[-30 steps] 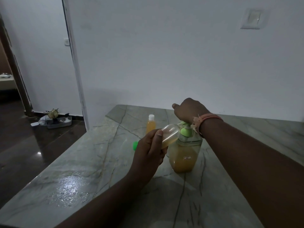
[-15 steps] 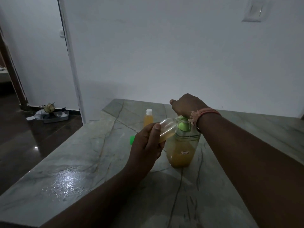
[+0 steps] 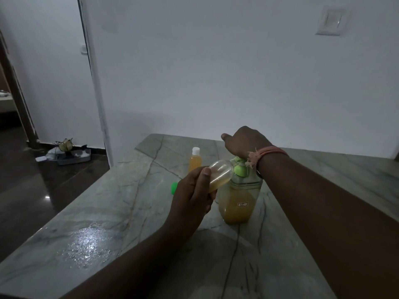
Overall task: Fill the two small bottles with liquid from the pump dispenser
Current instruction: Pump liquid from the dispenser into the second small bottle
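The pump dispenser, a clear square jar about half full of amber liquid with a green pump head, stands on the marble table. My right hand rests closed on top of the pump head. My left hand holds a small clear bottle tilted with its mouth at the green spout; amber liquid lies in its lower part. A second small bottle, full of amber liquid and closed with a white cap, stands upright behind. A green cap lies on the table, partly hidden by my left hand.
The table's left edge drops to a dark glossy floor. A grey tray with clutter sits on the floor by the wall. A white wall runs close behind the table, with a switch plate high on the right.
The view shifted slightly. Both hands keep their places at the pump and the tilted bottle; nothing was let go or picked up.
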### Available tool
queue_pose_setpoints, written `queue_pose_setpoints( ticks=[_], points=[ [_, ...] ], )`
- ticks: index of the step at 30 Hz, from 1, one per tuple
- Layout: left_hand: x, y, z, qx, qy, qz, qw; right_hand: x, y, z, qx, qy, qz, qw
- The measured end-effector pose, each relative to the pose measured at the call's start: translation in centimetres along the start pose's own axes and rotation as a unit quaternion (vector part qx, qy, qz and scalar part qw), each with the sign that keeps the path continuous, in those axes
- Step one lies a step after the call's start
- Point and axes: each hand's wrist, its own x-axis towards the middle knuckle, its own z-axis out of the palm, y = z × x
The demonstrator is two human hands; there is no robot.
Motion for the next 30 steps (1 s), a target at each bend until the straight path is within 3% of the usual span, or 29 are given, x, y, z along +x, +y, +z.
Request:
queue_pose_setpoints(
  ticks=[3, 8, 18, 21, 30],
  points=[
    [-0.1, 0.1, 0.0, -0.003, -0.001, -0.001, 1.000, 0.1, -0.2, -0.3, -0.017, -0.005, -0.005, 1.000],
    [0.1, -0.2, -0.1, 0.003, -0.004, 0.004, 1.000, 0.4, 0.9, 0.5, 0.063, 0.020, 0.006, 0.998],
    [-0.2, 0.2, -0.1, 0.003, -0.003, -0.011, 1.000, -0.2, -0.1, -0.5, -0.009, 0.005, -0.009, 1.000],
    [0.0, 0.2, -0.1, 0.004, -0.004, -0.001, 1.000, -0.1, 0.1, -0.2, 0.025, 0.036, -0.015, 0.999],
    [-0.1, -0.1, -0.2, 0.010, -0.005, -0.004, 1.000, 0.0, 0.1, 0.2, 0.005, -0.004, -0.010, 1.000]
  ],
)
